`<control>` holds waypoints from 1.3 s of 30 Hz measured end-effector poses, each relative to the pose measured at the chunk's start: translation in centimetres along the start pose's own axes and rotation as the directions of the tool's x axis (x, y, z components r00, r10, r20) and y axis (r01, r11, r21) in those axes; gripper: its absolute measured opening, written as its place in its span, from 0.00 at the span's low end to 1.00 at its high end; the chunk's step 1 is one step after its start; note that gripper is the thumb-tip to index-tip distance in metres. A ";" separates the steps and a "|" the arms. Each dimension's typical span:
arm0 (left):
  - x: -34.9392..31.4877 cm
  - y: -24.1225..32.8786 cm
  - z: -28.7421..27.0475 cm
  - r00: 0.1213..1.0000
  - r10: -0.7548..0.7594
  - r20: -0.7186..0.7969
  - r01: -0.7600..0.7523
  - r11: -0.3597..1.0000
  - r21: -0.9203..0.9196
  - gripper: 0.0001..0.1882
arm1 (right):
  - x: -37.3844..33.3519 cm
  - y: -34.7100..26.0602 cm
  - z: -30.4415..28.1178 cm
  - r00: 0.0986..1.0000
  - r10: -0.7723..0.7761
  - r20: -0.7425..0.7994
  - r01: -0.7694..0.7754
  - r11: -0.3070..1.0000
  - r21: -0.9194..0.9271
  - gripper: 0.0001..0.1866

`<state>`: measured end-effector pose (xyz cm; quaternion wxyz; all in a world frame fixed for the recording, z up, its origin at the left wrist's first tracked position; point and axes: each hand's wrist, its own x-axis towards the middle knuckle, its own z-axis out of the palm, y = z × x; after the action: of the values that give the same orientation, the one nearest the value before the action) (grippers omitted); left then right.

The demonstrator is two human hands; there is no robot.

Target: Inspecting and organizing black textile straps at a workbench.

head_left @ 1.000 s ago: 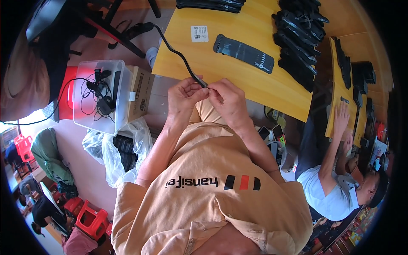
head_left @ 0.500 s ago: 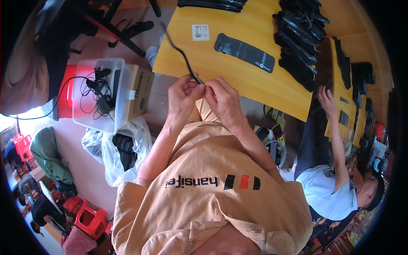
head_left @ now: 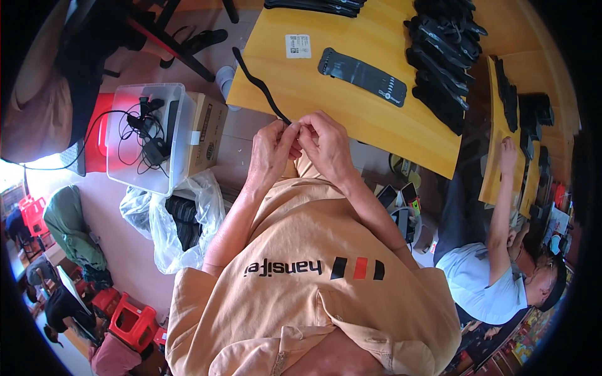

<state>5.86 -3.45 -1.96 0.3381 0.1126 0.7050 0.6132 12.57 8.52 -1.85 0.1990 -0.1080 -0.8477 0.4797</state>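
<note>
A narrow black strap [head_left: 260, 86] sticks up and away from my fingers, its free end reaching past the table's near left corner. My left hand [head_left: 271, 150] is closed on its lower end. My right hand [head_left: 326, 145] pinches at the same end, fingertips meeting the left ones; the strap's very tip is hidden between them. Both hands are in front of my lap, just off the near edge of the yellow wooden table [head_left: 269, 75]. Beyond them on the table lie a flat dark strip [head_left: 364, 78] with pale markings and a small white label [head_left: 298, 46].
Black straps are piled [head_left: 439, 69] along the table's right side; a black stack [head_left: 313, 6] sits at its far edge. To the left stand a clear bin [head_left: 113, 150] holding cables, a cardboard box [head_left: 210, 135] and a plastic bag [head_left: 166, 241]. A co-worker [head_left: 483, 282] works at right.
The strap's free end has swung slightly down and left. My fingers have shifted their grip at its lower end. At right, the co-worker's hand has moved farther over the other table.
</note>
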 end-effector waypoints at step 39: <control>-1.7 3.7 -4.2 0.938 -0.092 0.334 0.103 0.995 -0.013 0.14 | 0.7 -1.7 -2.4 0.840 0.089 0.535 -0.340 0.855 0.392 0.11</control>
<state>3.58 -6.91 2.17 0.4840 0.1745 0.6331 0.5784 12.99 9.72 0.89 -0.0633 -0.0262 -0.7086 0.7023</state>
